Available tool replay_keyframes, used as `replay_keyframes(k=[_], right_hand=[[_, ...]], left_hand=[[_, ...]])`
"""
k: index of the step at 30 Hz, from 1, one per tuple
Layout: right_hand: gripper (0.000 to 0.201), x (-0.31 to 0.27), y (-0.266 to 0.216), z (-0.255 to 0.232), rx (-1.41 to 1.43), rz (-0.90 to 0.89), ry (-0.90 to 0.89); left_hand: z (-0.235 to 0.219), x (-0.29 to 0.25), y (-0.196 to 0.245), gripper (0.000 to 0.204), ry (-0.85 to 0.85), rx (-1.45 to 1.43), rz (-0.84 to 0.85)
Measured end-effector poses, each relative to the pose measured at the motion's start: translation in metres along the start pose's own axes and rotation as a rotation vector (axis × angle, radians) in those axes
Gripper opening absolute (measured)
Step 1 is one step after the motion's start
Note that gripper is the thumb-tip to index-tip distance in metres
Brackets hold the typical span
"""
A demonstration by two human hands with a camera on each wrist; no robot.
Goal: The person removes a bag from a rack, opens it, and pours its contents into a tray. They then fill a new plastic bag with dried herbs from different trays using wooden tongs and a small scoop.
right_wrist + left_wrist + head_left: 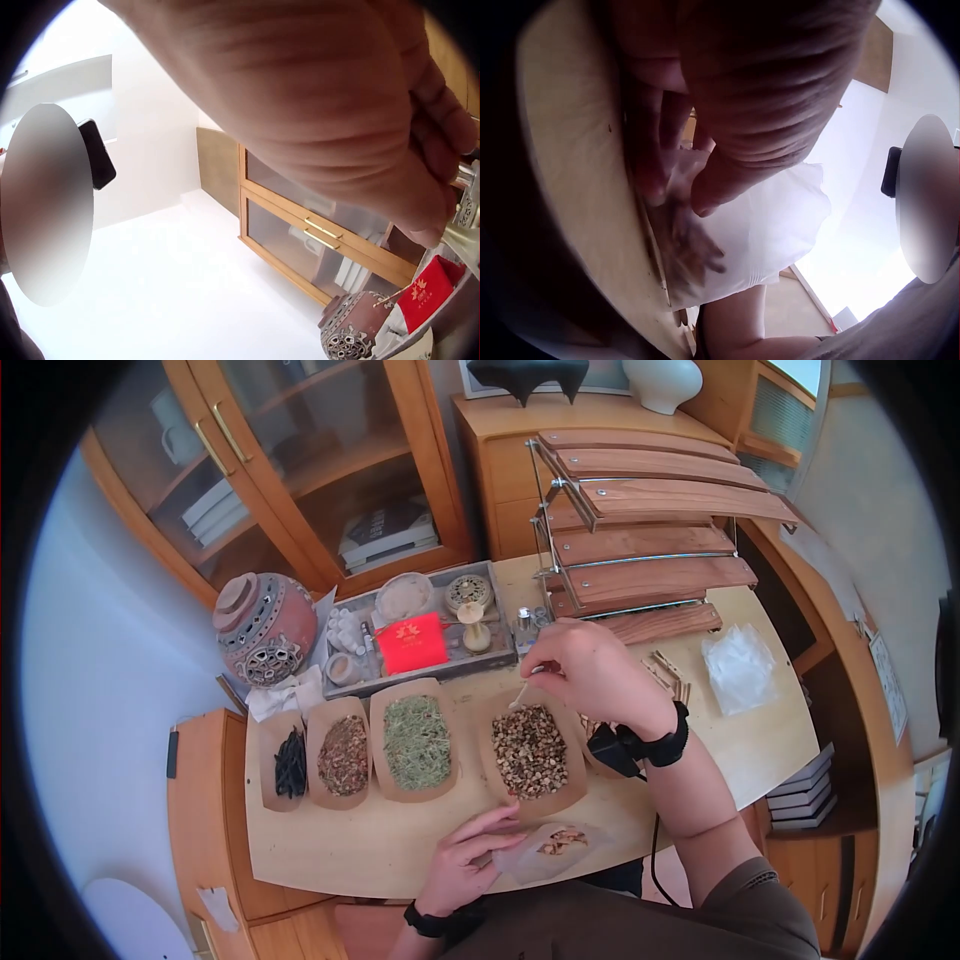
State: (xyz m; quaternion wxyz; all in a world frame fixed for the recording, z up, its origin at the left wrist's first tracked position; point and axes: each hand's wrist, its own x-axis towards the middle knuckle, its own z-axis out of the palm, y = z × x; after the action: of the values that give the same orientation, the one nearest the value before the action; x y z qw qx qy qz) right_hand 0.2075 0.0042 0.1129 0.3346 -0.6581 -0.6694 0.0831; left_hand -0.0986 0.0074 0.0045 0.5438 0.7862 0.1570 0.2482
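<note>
In the head view my right hand [610, 680] pinches the handle of a small pale spoon [519, 696], whose bowl overlaps the far end of a paper tray [485, 745] of brown chopped herbs [530, 753]. My left hand [465, 860] holds a translucent pouch [530, 860] near the front table edge. Dried brown pieces [563, 841] show through it. Up close in the left wrist view, thumb and fingers pinch the pouch [772, 217]. The right wrist view shows the right hand [315, 97] with thumb and fingers together; the spoon is hidden there.
Left of the herbs stand paper trays of green dried herb [417, 745], reddish bits [343, 755] and dark pods [290, 765]. Behind them, a grey tray [400, 682] carries a red packet [413, 643] and jars. A slatted wooden rack [650, 565] and plastic bag [738, 668] lie right.
</note>
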Motion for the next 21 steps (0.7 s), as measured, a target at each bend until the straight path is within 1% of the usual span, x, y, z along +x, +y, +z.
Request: replay_keyframes(k=[2, 4, 11, 13, 14, 16, 20, 21], right_hand=[[0.011, 0.001, 0.003, 0.007, 0.03, -0.018, 0.009], [0.011, 0.001, 0.005, 0.014, 0.065, -0.087, 0.054], [0.011, 0.005, 0.004, 0.024, 0.069, -0.077, 0.077], [0.011, 0.006, 0.003, 0.028, 0.122, -0.02, 0.045], [0.011, 0.006, 0.002, 0.03, 0.123, -0.022, 0.041], [0.01, 0.006, 0.002, 0.032, 0.177, -0.024, -0.025], [0.009, 0.006, 0.001, 0.027, 0.161, -0.056, -0.083], [0.009, 0.005, 0.001, 0.022, 0.136, -0.099, -0.132]], left_hand=[[0.002, 0.0, -0.002, 0.027, 0.005, -0.021, -0.01], [0.002, 0.0, -0.001, 0.027, 0.021, -0.035, -0.019], [0.001, -0.003, 0.0, 0.028, 0.039, 0.072, 0.01], [0.001, -0.003, -0.003, 0.029, 0.045, 0.071, 0.019], [0.001, -0.003, -0.002, 0.029, 0.048, 0.07, 0.017], [0.0, -0.002, -0.002, 0.03, 0.041, 0.082, 0.033], [-0.001, -0.002, -0.002, 0.031, 0.045, 0.071, 0.03], [-0.001, -0.002, -0.002, 0.032, 0.04, 0.058, 0.021]])
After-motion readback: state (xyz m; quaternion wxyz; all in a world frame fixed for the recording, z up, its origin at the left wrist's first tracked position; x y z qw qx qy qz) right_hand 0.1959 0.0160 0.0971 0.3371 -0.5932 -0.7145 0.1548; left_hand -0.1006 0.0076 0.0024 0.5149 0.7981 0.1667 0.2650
